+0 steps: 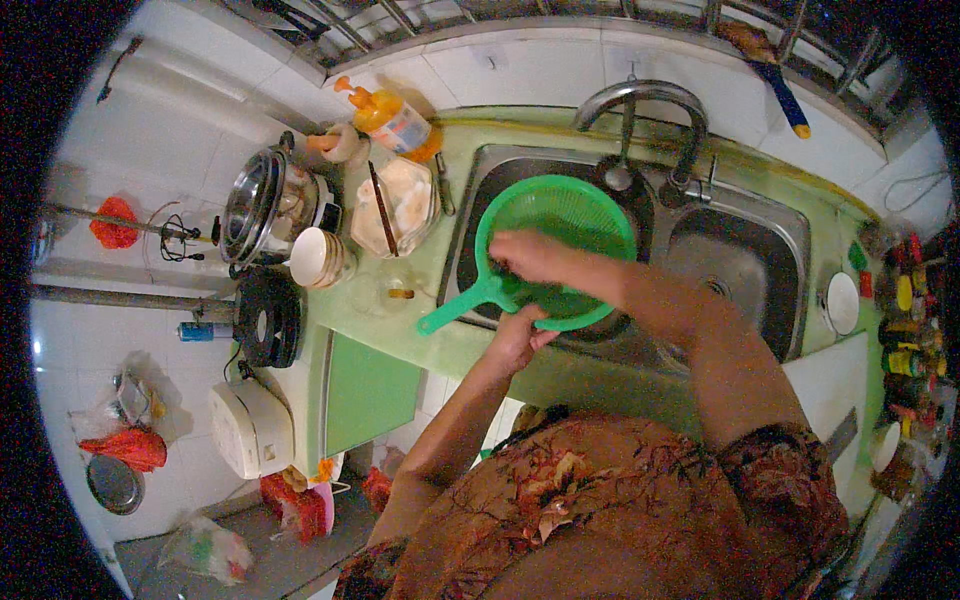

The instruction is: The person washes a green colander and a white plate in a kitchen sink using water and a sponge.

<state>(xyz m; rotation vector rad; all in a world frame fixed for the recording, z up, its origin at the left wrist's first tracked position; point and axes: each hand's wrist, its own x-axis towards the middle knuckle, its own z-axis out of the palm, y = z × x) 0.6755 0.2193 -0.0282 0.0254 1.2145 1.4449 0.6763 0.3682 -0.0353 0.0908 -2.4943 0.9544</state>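
A green plastic colander (600,196) with a long handle sits over the left basin of a steel double sink (799,255). My left hand (519,341) grips its near rim, just right of the handle. Inside the colander is my right hand (529,256), blurred, with its fingers pointing down at the far-left inner wall. Something dark lies under that hand, too blurred to identify. Whether the right fingers hold anything cannot be told. The right forearm crosses over the colander's right rim and hides part of its inside.
Behind the sink rises a curved steel faucet (637,90); a ladle (619,176) hangs near it. To the left stand stacked plates (412,202) with chopsticks (382,214), stacked bowls (311,256), an orange pump bottle (394,120) and a lidded pot (259,199). A white cup (843,304) is at right.
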